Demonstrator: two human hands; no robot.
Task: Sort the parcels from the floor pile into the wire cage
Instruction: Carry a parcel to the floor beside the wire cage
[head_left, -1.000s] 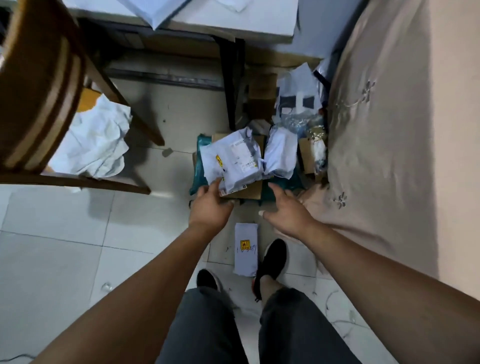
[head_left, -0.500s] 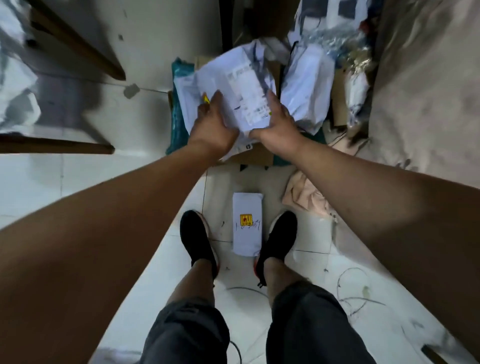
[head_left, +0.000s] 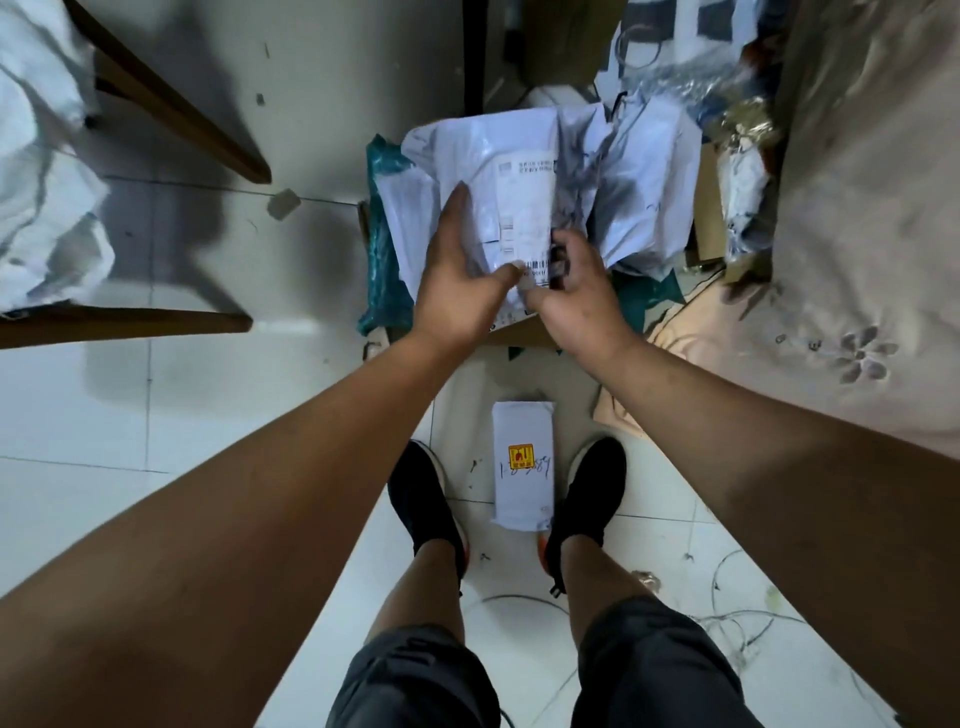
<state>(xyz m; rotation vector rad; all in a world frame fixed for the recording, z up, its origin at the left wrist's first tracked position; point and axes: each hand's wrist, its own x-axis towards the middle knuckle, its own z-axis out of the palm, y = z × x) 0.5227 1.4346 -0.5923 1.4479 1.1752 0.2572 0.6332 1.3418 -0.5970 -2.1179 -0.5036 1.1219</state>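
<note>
A crumpled white poly-bag parcel (head_left: 498, 171) with a printed label lies on top of the floor pile, straight ahead of my feet. My left hand (head_left: 457, 280) grips its near edge, thumb on top and pointing up over the bag. My right hand (head_left: 576, 291) pinches the same parcel at the label's barcode end, fingers curled. A second white bag parcel (head_left: 649, 192) lies just to the right of it. A small flat white parcel (head_left: 522, 462) with a yellow sticker lies on the tiles between my shoes. No wire cage is in view.
Under the pile are a teal bag (head_left: 382, 260) and brown cardboard (head_left: 709, 208). A beige embroidered cloth (head_left: 857, 208) fills the right side. Wooden chair legs (head_left: 171, 114) and crumpled white sheeting (head_left: 41, 187) stand at the left. A dark table leg (head_left: 472, 52) rises behind the pile.
My hands went from hovering before the pile to taking hold of the top white parcel. Both have closed in on its near edge, and the view has dipped closer.
</note>
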